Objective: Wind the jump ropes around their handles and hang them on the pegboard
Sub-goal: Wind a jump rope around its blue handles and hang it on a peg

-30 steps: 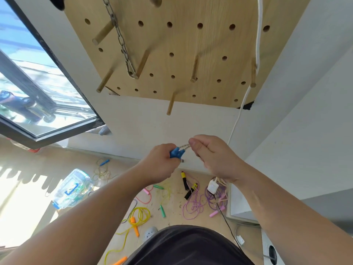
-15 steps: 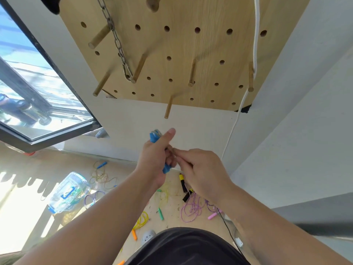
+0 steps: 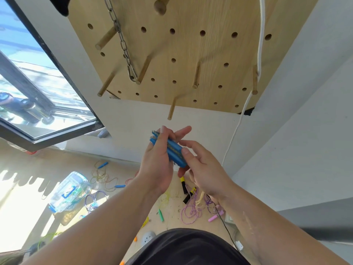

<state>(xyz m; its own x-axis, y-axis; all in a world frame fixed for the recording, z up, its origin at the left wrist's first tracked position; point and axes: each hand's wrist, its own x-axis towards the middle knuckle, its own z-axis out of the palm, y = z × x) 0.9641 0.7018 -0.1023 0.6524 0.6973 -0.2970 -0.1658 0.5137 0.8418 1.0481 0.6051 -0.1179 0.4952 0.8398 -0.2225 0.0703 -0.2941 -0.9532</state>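
Both hands meet in front of me, below the pegboard [image 3: 191,54], holding a pair of blue jump rope handles [image 3: 174,153] pressed side by side. My left hand [image 3: 158,161] grips their upper part, thumb lying along the near side and fingers reaching round the far side. My right hand [image 3: 203,169] pinches their lower end, thumb on top and fingers curled underneath. A thin band of rope crosses the handles at the middle. A pale strand [image 3: 199,199] dangles below my right hand; I cannot tell whether it joins the handles.

Just beyond the handles, the lowest wooden peg [image 3: 171,109] juts from the board. A metal chain [image 3: 122,41] hangs over a peg to the left, and a white cord [image 3: 260,44] runs down the right side.

On the floor beneath lie more ropes: a purple rope [image 3: 189,212], yellow-and-black handles [image 3: 183,185], a green handle [image 3: 161,215], a pink handle [image 3: 213,219]. A clear plastic box [image 3: 68,192] lies to the left, under an open window [image 3: 28,88].
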